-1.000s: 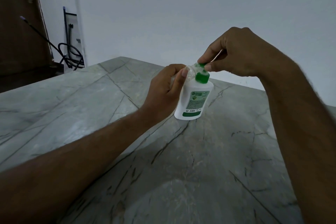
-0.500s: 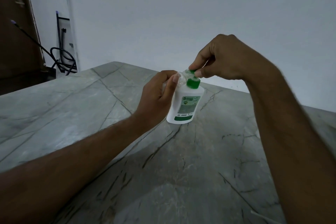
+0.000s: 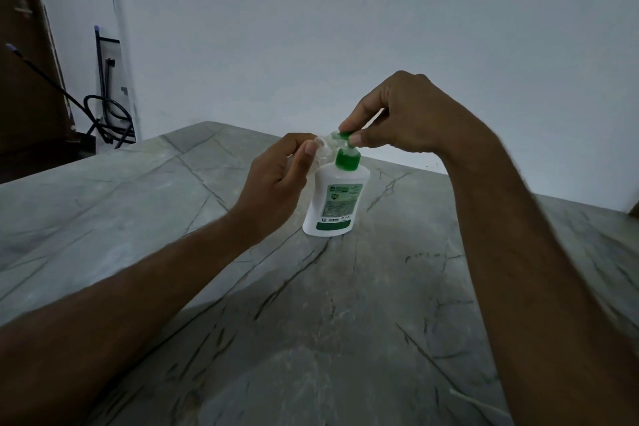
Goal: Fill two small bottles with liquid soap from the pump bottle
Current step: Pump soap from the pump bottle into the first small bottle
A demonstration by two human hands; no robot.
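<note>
Standing on the stone table [image 3: 173, 204], the white pump bottle [image 3: 333, 204] has its green pump pinched by the right hand [image 3: 401, 114]. The left hand [image 3: 276, 180] grips a small clear bottle [image 3: 325, 145] beside the spout.

Dim room, cool grey-blue cast. Soft shadow on the tabletop [image 3: 103, 204] below the forearms, no hard edges. No glare. Wide-angle bend at frame edges; door at far left leans. Slight softness, fine detail muddy w/ low light.
</note>
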